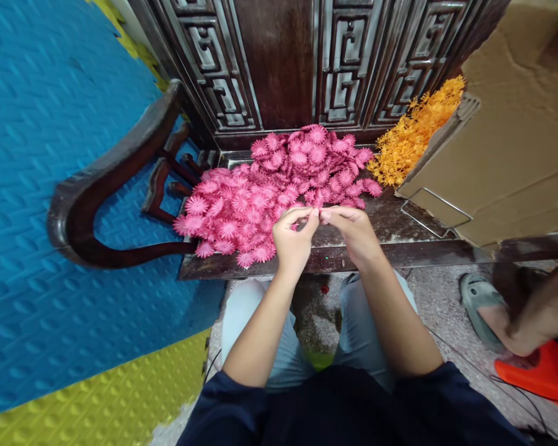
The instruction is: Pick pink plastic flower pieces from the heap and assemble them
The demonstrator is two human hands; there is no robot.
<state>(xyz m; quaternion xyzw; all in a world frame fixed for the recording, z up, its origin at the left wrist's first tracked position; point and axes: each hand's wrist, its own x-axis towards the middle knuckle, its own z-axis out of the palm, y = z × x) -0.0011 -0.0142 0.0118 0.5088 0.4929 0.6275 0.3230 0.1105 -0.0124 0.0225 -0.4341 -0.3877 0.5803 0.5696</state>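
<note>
A heap of pink flower-shaped pieces [242, 201] with fringed petals is spread over the dark wooden bench [428, 253]. At the front of this heap, my left hand [296, 238] and my right hand [353, 232] meet at the fingertips. Both are closed in a pinch, thumbs against forefingers. Whatever lies between the fingertips is tiny and mostly covered; pink shows right behind it, so I cannot tell it from the heap.
Orange flower-shaped pieces [402, 145] lie at the back right, beside a cardboard box [506, 155]. A bent wire frame [437, 214] leans by the box. The curved wooden armrest [102, 167] borders the left. Another person's foot in a grey clog [481, 310] is at right.
</note>
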